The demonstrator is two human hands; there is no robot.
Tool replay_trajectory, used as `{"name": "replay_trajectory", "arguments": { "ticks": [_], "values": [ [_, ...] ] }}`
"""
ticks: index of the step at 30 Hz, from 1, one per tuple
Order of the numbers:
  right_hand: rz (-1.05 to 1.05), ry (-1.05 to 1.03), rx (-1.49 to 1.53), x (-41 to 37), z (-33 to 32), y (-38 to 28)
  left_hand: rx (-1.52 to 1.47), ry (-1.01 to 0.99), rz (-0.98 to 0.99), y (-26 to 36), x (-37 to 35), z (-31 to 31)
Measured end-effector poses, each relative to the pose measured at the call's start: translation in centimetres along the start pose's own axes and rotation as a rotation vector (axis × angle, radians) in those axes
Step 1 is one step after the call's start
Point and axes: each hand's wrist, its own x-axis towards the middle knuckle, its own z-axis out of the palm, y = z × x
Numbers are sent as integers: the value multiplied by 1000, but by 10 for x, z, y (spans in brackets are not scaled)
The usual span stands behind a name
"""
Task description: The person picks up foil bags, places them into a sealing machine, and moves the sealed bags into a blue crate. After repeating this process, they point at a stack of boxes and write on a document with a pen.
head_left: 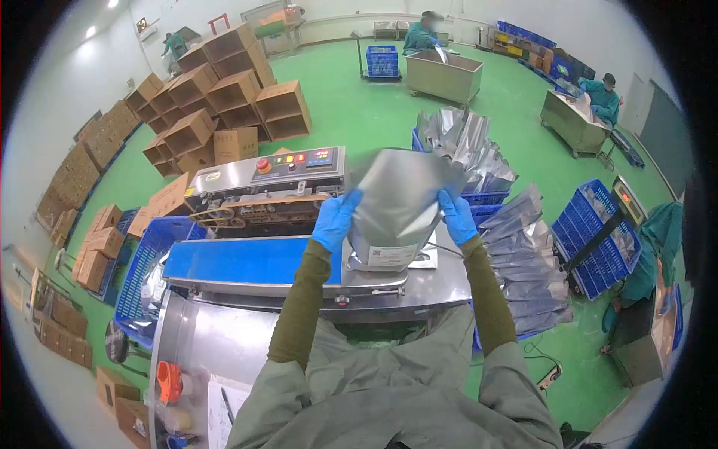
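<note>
Between my blue-gloved hands a full silver foil bag (396,202) stands upright, a white label low on its front. My left hand (336,219) grips its left edge, fingers closed on the foil. At the right edge my right hand (457,217) pinches the bag in the same way. The bag's bottom is at the right end of the blue conveyor belt (239,262). Behind the belt, to the left of the bag, is a band sealing machine (277,183) with a red button and lit displays.
Blue crates of foil bags (523,262) stand at my right. A blue crate (138,284) sits left of the belt, by a steel table (217,337). Cardboard boxes (217,97) are stacked at back left. Several people in green work by steel tubs (445,75).
</note>
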Motion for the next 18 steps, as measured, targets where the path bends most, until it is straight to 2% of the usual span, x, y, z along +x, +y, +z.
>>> {"name": "replay_trajectory", "arguments": {
  "ticks": [1,2,4,6,8,9,12,13,14,16,17,18],
  "values": [
    [76,-64,-38,2,-2,16,-55,17,117,-19,4,-4],
    [79,-66,-40,3,2,26,-57,17,114,-47,11,-4],
    [16,-21,89,6,15,37,-453,72,-40,-89,24,-4],
    [28,1,148,10,19,33,-507,146,30,-75,27,10],
    [2,94,68,14,13,38,-703,-18,-185,-55,27,13],
    [138,30,104,11,7,32,-747,-67,-230,-64,32,12],
    [235,25,159,5,7,36,-660,-80,-252,-122,52,9],
    [156,68,179,4,14,39,-705,-66,-252,-132,52,11],
    [167,63,179,2,18,43,-707,-59,-262,-132,44,9],
    [294,-22,117,0,22,50,-754,95,-433,-128,25,9],
    [377,-47,71,2,26,69,-782,82,-447,-147,22,0],
    [319,-63,-18,3,36,76,-783,79,-451,-148,16,-6]
  ]
}}
